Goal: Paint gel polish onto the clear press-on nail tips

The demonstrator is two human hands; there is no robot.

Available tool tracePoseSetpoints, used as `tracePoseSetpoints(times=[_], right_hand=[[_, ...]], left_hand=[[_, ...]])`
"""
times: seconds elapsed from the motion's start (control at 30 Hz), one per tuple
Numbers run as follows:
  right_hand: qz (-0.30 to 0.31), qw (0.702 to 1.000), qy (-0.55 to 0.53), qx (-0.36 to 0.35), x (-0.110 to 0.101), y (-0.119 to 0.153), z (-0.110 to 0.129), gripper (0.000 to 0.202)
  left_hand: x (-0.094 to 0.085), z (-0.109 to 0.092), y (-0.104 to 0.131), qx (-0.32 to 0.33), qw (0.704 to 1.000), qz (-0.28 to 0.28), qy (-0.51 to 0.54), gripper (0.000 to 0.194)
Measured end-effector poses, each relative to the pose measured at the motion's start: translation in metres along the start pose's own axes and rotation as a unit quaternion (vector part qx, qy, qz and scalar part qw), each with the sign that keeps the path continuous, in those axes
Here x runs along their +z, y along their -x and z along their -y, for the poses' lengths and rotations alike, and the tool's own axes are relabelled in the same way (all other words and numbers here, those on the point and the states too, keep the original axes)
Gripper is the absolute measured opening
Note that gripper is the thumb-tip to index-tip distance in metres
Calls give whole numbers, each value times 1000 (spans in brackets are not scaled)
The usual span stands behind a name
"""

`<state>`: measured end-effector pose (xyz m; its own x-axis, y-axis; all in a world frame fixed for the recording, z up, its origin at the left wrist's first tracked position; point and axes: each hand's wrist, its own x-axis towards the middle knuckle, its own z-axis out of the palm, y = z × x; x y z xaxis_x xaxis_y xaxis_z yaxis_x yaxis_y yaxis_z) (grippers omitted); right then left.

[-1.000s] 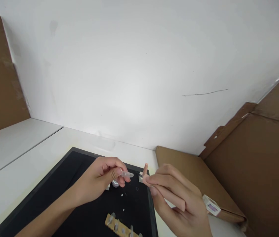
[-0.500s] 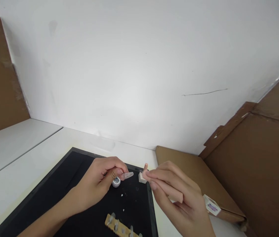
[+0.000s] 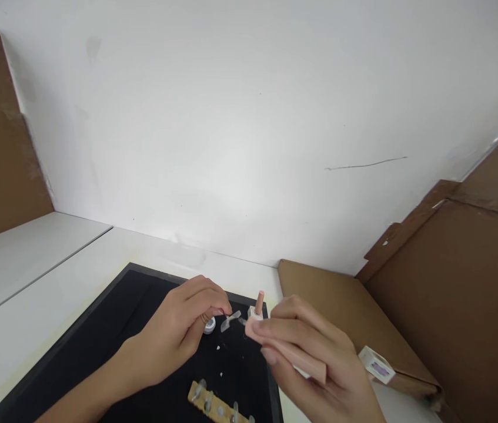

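We find the clear, curved plastic piece (image 3: 231,321) at the fingertips of the left hand (image 3: 178,329), above the black rectangular mat (image 3: 129,329), toward its far right corner. The left hand is narrow, thumb and fingers pinched on the piece. The right hand (image 3: 334,358) is closed around a smooth peach-coloured tool (image 3: 295,351), whose rounded end points at the piece, near it; what lies between them is too blurred to identify. Just beyond that end we record a small white block-shaped container (image 3: 253,313) with a peach stick-like top (image 3: 260,302), by the mat's far right corner. A round white-lidded jar (image 3: 209,325) sits partly behind the left fingers. Nearer the mat's near edge, a tan strip (image 3: 219,409) bears several clear pieces (image 3: 209,401). To the right, on the white desk (image 3: 143,244), lies a flat brown cardboard box (image 3: 328,288).
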<state>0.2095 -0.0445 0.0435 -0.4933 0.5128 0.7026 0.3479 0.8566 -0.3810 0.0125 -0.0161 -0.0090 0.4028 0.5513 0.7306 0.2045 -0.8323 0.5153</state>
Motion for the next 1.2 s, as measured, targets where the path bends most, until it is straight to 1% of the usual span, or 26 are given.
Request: tracePoseSetpoints(times=[0.13,0.23,0.3,0.4,0.5,0.57,0.83,0.9,1.0,1.07,1.13,1.2], right_hand=[[-39,998,47,10,-2,4,-4,28],[-50,997,58,7,-5,5,-5,29],[-38,999,38,-5,-6,5,-3,30],[5,1000,-13,-18,-5,1,2,29],[35,999,-14,-10,-2,-1,5,28],[32,999,5,2,0,-1,4,28],[-42,997,64,15,-2,4,-2,27],[-38,998,47,3,-2,3,0,28],[2,1000,3,-13,-1,0,4,28],[28,1000,0,-9,0,-1,5,27],[23,1000,18,-1,1,-1,4,25],[-8,999,45,7,2,0,2,25]], left_hand=[[0,0,3,4,1000,7,-15,29],[-1,2,4,10,999,8,-30,31],[-1,2,3,13,999,12,-44,32],[-1,1,0,25,998,11,-64,34],[0,-1,-3,41,995,5,-86,31],[1,-2,-3,47,994,6,-99,31],[1,-3,1,42,990,2,-132,32],[1,-3,0,45,989,-1,-144,32],[1,-3,-4,52,985,-3,-162,33],[1,-4,-5,54,984,0,-168,33],[2,-5,-4,55,984,4,-169,32],[2,-6,-3,54,985,7,-163,31]])
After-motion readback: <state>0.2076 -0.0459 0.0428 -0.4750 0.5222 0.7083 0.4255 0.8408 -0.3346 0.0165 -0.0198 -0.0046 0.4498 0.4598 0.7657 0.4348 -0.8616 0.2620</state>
